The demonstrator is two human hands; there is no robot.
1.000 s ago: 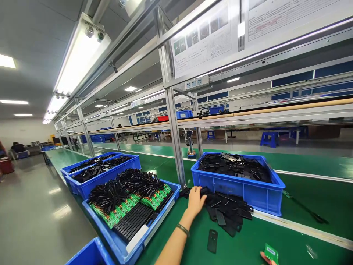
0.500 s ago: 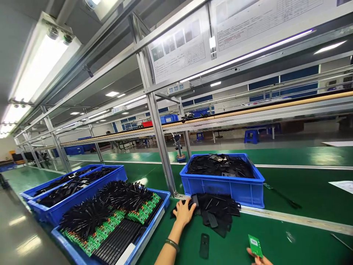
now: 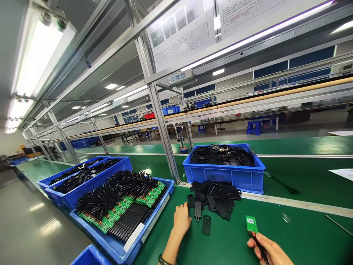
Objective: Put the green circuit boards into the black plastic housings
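Observation:
My left hand (image 3: pixel 181 221) rests on the green table, its fingers closed around a black plastic cover (image 3: pixel 197 209) that it has drawn out of a loose pile of black covers (image 3: pixel 216 195). Another single black cover (image 3: pixel 206 225) lies flat just right of the hand. My right hand (image 3: pixel 268 250) is at the lower right and pinches a small green circuit board (image 3: pixel 251 223) with a black lead hanging from it, held upright above the table.
A blue bin of black covers (image 3: pixel 252 180) stands behind the pile. At the left, a blue tray (image 3: pixel 154 221) holds green boards with black wires and black strips, with more blue bins (image 3: pixel 91 191) behind it. A metal frame post (image 3: pixel 162 129) rises between them.
My left hand pulled back from the pile toward me, dragging one black cover with it. My right hand rose further into view with the green board. The view tilted slightly.

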